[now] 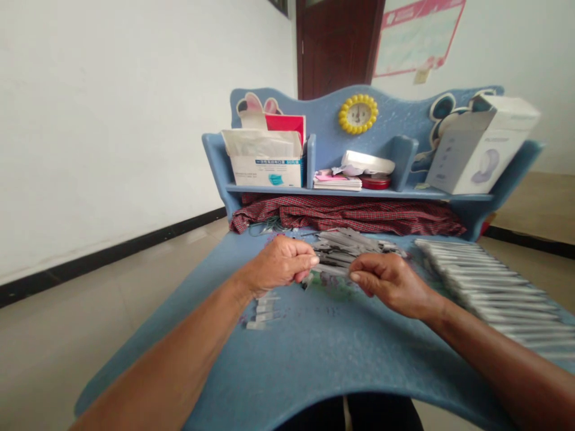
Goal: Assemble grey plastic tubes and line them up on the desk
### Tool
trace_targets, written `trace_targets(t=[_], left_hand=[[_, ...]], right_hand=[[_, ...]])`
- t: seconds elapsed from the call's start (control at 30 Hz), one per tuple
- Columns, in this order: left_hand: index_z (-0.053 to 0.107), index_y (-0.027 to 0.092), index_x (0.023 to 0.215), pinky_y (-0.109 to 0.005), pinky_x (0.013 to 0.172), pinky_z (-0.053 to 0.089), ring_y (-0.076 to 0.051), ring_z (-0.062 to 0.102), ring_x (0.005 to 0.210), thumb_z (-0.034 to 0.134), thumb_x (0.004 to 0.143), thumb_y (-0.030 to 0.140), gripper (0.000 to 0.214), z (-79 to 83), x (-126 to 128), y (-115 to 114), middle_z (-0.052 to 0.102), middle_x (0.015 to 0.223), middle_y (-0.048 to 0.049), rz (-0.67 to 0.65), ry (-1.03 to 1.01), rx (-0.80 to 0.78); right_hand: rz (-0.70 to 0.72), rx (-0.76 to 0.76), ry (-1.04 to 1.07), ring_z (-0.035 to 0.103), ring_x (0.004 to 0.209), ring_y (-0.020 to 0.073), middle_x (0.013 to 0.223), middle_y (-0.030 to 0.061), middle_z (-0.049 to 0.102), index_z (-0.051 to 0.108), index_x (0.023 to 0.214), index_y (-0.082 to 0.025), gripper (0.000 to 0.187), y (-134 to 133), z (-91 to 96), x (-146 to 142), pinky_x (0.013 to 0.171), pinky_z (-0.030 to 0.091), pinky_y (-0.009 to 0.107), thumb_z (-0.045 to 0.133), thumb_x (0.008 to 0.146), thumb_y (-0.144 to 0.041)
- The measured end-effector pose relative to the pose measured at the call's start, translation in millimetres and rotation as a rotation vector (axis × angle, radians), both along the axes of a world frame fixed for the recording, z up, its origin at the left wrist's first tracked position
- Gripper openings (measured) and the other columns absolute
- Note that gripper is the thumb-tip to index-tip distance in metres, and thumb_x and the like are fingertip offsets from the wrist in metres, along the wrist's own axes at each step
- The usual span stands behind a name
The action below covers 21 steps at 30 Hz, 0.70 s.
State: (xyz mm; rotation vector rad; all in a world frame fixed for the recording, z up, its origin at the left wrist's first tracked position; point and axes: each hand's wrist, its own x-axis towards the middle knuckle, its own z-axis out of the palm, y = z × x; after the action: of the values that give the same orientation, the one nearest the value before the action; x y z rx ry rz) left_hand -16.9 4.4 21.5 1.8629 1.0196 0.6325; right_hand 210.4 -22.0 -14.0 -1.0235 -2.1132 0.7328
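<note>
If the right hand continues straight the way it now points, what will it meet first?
Probably the left hand, though depth is unclear; the pile of thin grey pieces seems slightly farther away.

Both hands [284, 262] seem to pinch a blurred pale strip [333, 271] above the blue desk [314, 359].

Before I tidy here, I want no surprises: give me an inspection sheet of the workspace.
Surface: blue desk, curved front edge
Work items: loose pile of slender grey pieces; aligned slender pale-grey pieces at right; small translucent pieces at left
Clutter: white cardboard mask box, tall white carton, red checked cloth
Hands: left hand and right hand pinched near pile; anything held unclear
Cables: tangled dark-green cord by cloth
Surroundings: white wall, brown wooden door
</note>
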Motion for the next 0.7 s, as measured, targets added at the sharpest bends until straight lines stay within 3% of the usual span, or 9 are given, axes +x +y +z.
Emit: trace_targets(t=[0.1,0.27,0.37,0.47,0.57,0.63,0.7], left_hand=[[0.051,0.014,0.061,-0.017,0.039,0.024,-0.004,0.032,0.038,0.049,0.080,0.037,0.030,-5.2,0,5,0.046,0.047,0.0051,0.014,0.050,0.029],[0.058,0.014,0.060,-0.019,0.048,0.031,-0.008,0.043,0.047,0.052,0.078,0.034,0.028,-5.0,1,6,0.052,0.051,0.0033,-0.109,0.279,0.156],[0.065,0.014,0.073,-0.020,0.057,0.035,-0.010,0.050,0.059,0.050,0.078,0.027,0.021,-3.5,6,0,0.057,0.063,0.0023,-0.210,0.342,0.231],[0.065,0.015,0.075,-0.021,0.062,0.035,-0.011,0.051,0.064,0.047,0.080,0.023,0.021,-2.8,10,-5,0.057,0.066,0.0026,-0.279,0.383,0.327],[0.062,0.015,0.075,-0.021,0.060,0.035,-0.011,0.051,0.062,0.045,0.080,0.022,0.019,-2.6,9,-5,0.055,0.064,0.0030,-0.227,0.392,0.343],[0.061,0.015,0.080,-0.021,0.058,0.035,-0.011,0.052,0.061,0.044,0.080,0.021,0.018,-3.6,7,-2,0.056,0.064,0.0029,-0.166,0.366,0.313],[0.059,0.015,0.082,-0.021,0.057,0.036,-0.011,0.053,0.061,0.043,0.079,0.020,0.017,-6.2,4,2,0.057,0.063,0.0025,-0.128,0.356,0.280]], right_hand=[[-0.020,0.029,-0.052,0.044,0.052,0.0097,0.057,-0.0028,0.047,0.056,0.072,-0.016,0.023,4,-2.7,-2,0.050,0.036,0.022,0.046,0.088,-0.030],[0.000,0.081,-0.163,0.047,0.056,0.0094,0.061,-0.0025,0.052,0.058,0.073,-0.016,0.018,4,-0.7,-9,0.054,0.037,0.022,0.048,0.086,-0.023],[0.060,0.042,-0.122,0.047,0.057,0.0091,0.060,-0.0028,0.052,0.059,0.072,-0.016,0.018,4,-0.2,-11,0.054,0.036,0.021,0.049,0.085,-0.023],[0.109,-0.043,-0.057,0.048,0.054,0.0091,0.058,-0.0028,0.050,0.057,0.069,-0.016,0.027,8,-2.4,-9,0.051,0.036,0.020,0.046,0.089,-0.031],[-0.042,-0.008,-0.077,0.047,0.052,0.0099,0.054,-0.0024,0.048,0.053,0.064,-0.016,0.038,18,-5.1,-1,0.049,0.035,0.020,0.038,0.091,-0.037],[-0.188,0.096,-0.213,0.048,0.053,0.0106,0.054,-0.0021,0.049,0.054,0.063,-0.016,0.034,24,-6.1,3,0.051,0.035,0.022,0.040,0.090,-0.031],[-0.248,0.170,-0.398,0.052,0.057,0.0120,0.059,-0.0009,0.056,0.059,0.067,-0.017,0.026,27,-7.1,4,0.056,0.035,0.023,0.044,0.086,-0.023]])
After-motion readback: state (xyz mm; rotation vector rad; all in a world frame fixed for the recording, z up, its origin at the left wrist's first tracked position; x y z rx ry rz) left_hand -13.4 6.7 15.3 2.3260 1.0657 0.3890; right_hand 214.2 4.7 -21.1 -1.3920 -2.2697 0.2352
